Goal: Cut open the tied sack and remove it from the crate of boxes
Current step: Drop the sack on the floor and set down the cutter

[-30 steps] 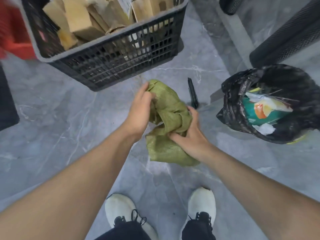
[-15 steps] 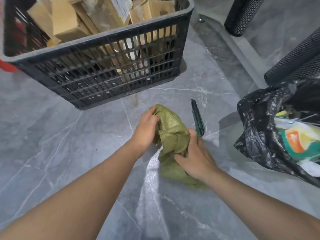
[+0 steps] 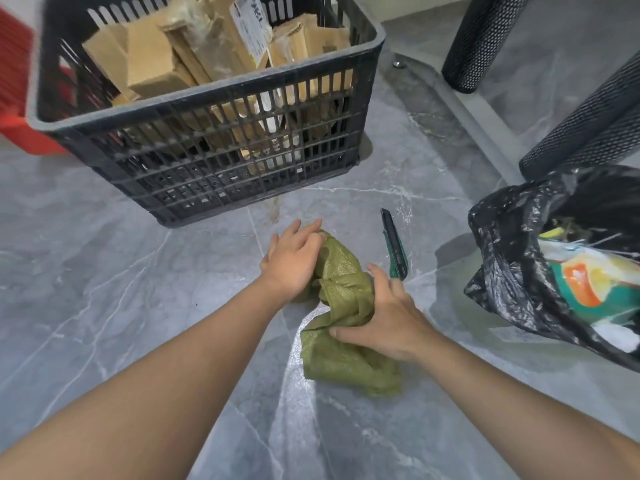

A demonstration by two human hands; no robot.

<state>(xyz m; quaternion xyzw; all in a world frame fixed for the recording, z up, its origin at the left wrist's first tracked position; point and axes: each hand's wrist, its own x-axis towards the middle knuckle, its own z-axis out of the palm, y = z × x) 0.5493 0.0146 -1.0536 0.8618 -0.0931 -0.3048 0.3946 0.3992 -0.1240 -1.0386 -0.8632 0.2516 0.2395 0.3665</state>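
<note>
Crumpled green woven sack (image 3: 346,306) on grey marble floor (image 3: 104,271), 6 o'clock of black slatted plastic crate (image 3: 194,174) w/ cardboard boxes (image 3: 149,60). Left hand (image 3: 294,261): fingers near-straight, resting on sack's 11 o'clock end. Right hand (image 3: 384,320): fingers and thumb clasp sack's 4 o'clock side. Both forearms extended fwd.

Both forearms are bare along their whole visible length, down to the wrists. The left hand (image 3: 294,261) and the right hand (image 3: 388,320) are bare as well.

Black rubbish bag (image 3: 502,258), red bin (image 3: 20,133) — marble floor (image 3: 104,271)
</note>
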